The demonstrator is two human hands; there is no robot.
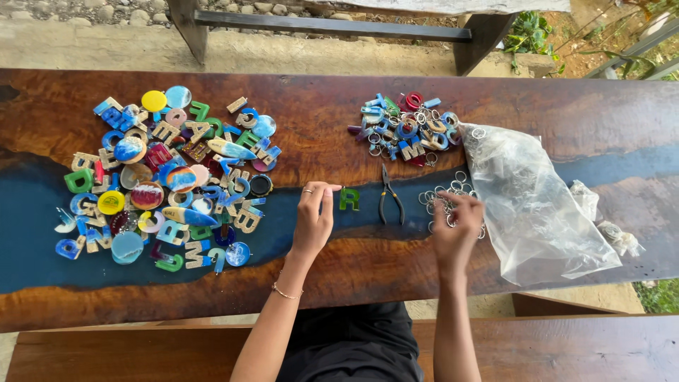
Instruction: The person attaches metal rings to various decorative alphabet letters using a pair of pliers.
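My left hand [315, 216] rests on the wooden table [318, 106], fingertips beside a green resin letter [349, 199] that lies flat; whether they touch it I cannot tell. My right hand [456, 226] reaches into a loose heap of metal key rings [438, 198], fingers bent down on the rings. Small black pliers [390, 198] lie between the two hands, untouched.
A big spread of coloured resin letters and discs [166, 184] covers the table's left. A pile of pieces fitted with rings [407, 127] lies at the back centre. A clear plastic bag [530, 205] with rings sits on the right. A bench [552, 346] runs under the near edge.
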